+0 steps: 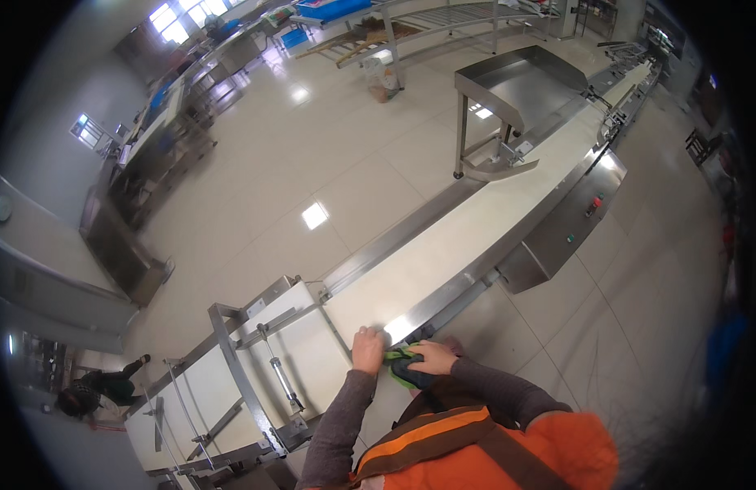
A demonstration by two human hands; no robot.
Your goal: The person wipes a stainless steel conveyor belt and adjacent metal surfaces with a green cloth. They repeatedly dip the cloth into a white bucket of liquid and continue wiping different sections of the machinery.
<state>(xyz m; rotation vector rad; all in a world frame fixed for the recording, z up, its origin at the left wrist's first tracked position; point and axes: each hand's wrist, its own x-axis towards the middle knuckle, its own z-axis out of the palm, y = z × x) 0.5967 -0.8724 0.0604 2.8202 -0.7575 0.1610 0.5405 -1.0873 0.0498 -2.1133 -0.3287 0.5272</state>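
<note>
My left hand (368, 349) is closed at the near edge of a long conveyor, by the joint between two white belts (443, 253). Its fingers curl over the metal side rail (408, 319). Just to the right and lower, my right hand (433, 358) grips a soft-looking dark thing with bright green edging (406, 371). That thing sits against the conveyor's side, in front of my body. Part of it is hidden by my hand and clothes, so its kind is unclear.
A steel control box (557, 237) with red and green buttons juts from the conveyor's near side. A steel side table (525, 77) adjoins its far side. Metal bars and a cylinder (284, 380) cross the left belt. At the far left, a person (100, 392) bends down.
</note>
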